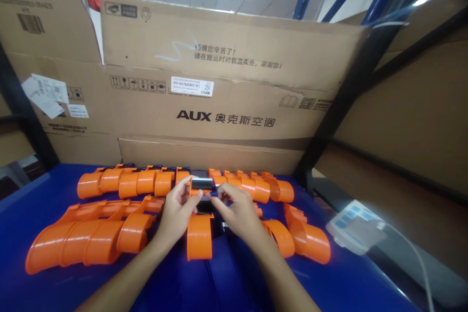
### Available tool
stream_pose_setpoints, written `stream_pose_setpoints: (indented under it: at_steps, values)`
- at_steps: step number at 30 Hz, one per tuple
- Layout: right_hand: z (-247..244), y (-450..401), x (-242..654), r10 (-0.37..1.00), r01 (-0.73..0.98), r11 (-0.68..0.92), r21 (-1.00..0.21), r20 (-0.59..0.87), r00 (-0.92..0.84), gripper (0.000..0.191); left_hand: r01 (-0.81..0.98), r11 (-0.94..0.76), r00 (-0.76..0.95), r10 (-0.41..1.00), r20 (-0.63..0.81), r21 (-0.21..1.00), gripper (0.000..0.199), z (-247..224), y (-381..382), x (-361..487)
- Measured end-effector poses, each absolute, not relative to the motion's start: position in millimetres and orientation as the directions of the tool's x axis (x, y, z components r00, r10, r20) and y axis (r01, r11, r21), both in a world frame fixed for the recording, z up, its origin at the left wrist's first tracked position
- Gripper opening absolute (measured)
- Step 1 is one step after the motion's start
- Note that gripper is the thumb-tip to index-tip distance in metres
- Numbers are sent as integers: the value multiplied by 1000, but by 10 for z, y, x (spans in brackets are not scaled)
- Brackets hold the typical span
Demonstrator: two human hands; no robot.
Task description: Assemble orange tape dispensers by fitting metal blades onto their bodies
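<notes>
Between my two hands is an orange tape dispenser (201, 192) with a serrated metal blade along its top and a dark strip below the blade. My left hand (179, 209) is closed on its left side, the thumb pressed on the front. At the right end my right hand (236, 209) is closed in a pinch by a small dark blue piece (213, 194). Directly below, an orange ring-shaped body (199, 238) faces me; whether it belongs to the held dispenser I cannot tell. My hands partly cover the dispensers behind them.
Several orange dispensers (91, 239) lie nested at the left on the blue table surface (120, 287). Others form a back row (127, 183), and more (310, 243) lie at the right. A white device with blue buttons (354, 226) and a cable sits right. A cardboard panel (146, 112) stands behind.
</notes>
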State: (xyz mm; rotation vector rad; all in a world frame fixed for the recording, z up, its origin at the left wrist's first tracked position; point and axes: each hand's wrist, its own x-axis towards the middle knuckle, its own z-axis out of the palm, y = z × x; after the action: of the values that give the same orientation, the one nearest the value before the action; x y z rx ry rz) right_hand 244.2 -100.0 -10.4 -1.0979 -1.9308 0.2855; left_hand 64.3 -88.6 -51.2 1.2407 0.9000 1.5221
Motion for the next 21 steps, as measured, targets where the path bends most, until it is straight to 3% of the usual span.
stream_pose_setpoints:
  at_steps: [13,18,21]
  values:
    - [-107,-1020,2438,711,645,638,-421,643,-283,19,-248,-287,-41,957,286,925,50,-468,-934,680]
    - [-1,-1096,2452,689,539,689,-484,669,-280,18,-333,-239,-24,969,246,912,50,-409,-946,671]
    - [25,-1102,2437,742,396,653,-646,651,-159,13,-403,-155,25,983,180,902,64,-354,-977,678]
